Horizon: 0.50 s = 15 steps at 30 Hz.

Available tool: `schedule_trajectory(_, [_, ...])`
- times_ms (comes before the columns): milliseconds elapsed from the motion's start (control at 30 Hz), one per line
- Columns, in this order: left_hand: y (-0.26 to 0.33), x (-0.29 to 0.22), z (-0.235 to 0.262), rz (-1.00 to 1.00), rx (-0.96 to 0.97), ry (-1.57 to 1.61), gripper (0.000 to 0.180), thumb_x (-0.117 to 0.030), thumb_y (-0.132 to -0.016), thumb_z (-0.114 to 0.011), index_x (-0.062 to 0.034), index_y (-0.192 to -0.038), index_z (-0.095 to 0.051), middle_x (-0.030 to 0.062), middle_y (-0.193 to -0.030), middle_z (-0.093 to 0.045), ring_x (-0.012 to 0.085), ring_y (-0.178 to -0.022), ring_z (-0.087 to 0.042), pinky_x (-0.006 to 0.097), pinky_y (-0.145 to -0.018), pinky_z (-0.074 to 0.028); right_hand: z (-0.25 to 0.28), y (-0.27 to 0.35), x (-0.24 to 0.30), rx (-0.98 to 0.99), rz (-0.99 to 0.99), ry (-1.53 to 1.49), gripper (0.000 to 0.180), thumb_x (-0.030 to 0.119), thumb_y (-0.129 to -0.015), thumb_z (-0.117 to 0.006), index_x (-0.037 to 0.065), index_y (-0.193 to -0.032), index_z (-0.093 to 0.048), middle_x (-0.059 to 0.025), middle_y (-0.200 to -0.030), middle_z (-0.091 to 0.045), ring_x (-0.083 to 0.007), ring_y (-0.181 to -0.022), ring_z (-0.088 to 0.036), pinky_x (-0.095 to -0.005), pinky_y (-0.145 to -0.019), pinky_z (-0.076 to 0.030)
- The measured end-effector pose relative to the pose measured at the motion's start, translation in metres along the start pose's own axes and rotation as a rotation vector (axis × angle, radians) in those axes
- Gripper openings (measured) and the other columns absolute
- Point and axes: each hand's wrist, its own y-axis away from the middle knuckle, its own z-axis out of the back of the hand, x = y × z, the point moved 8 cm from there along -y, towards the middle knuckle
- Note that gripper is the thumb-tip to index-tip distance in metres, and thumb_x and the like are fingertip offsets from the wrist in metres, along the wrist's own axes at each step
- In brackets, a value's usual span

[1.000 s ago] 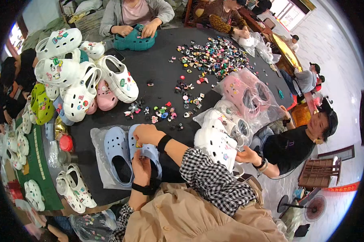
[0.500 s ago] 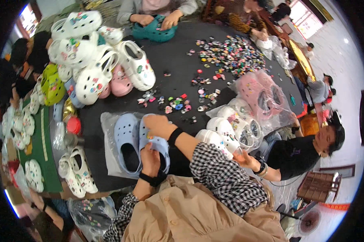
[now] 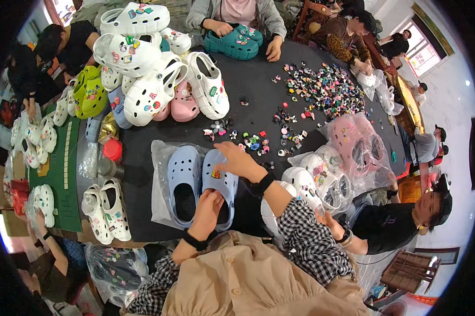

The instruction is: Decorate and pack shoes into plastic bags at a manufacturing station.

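Observation:
A pair of light blue clogs lies side by side in front of me, toes away, on a clear plastic bag [image 3: 161,181]. The left clog [image 3: 180,162] has plain holes, with no charm visible. On the right clog [image 3: 228,183] a small yellow and red charm [image 3: 215,173] sits in the upper. My left hand [image 3: 207,211] grips this clog at its opening, fingertips reaching inside under the upper. My right hand [image 3: 241,159] hovers over the toe's right side, fingers apart, with nothing visible in it.
Small charms [image 3: 327,92] lie scattered over the black table [image 3: 142,205]. White clogs [image 3: 142,100] are heaped at the far left, bagged white clogs [image 3: 303,184] and pink clogs [image 3: 353,139] at right. Across, a person's hand [image 3: 273,48] is beside teal clogs [image 3: 232,45]. Another person [image 3: 385,216] works at my right.
My right hand has lifted from the toe and its fingers have spread, leaving the charm in sight. My left hand stays at the clog's opening. The whole view has shifted.

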Motion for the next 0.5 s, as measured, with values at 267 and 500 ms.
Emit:
schedule_trajectory(267, [0.044,-0.072,-0.003,0.047,0.032,-0.159,0.039,-0.013,-0.093,-0.049,0.0036,-0.128,-0.045,0.0168,-0.126,-0.053,0.0254,-0.116,-0.053,0.036,-0.102,-0.04,0.116,-0.012,-0.031,-0.361,-0.109,-0.111,0.014,0.005,-0.078,-0.059,0.005,-0.09,-0.068,-0.0153,-0.087,-0.067,-0.0297,-0.083,-0.065,-0.0368,-0.073,-0.051])
schedule_trajectory(500, [0.034,-0.085,0.055,-0.076,-0.234,0.02,0.037,-0.017,-0.093,-0.05,0.0031,-0.124,-0.049,0.0148,-0.131,-0.05,0.0247,-0.123,-0.045,0.035,-0.106,-0.035,0.021,-0.019,-0.12,-0.102,-0.284,0.134,0.02,0.008,-0.074,-0.062,0.006,-0.094,-0.066,-0.018,-0.099,-0.064,-0.0348,-0.09,-0.064,-0.0425,-0.078,-0.051])
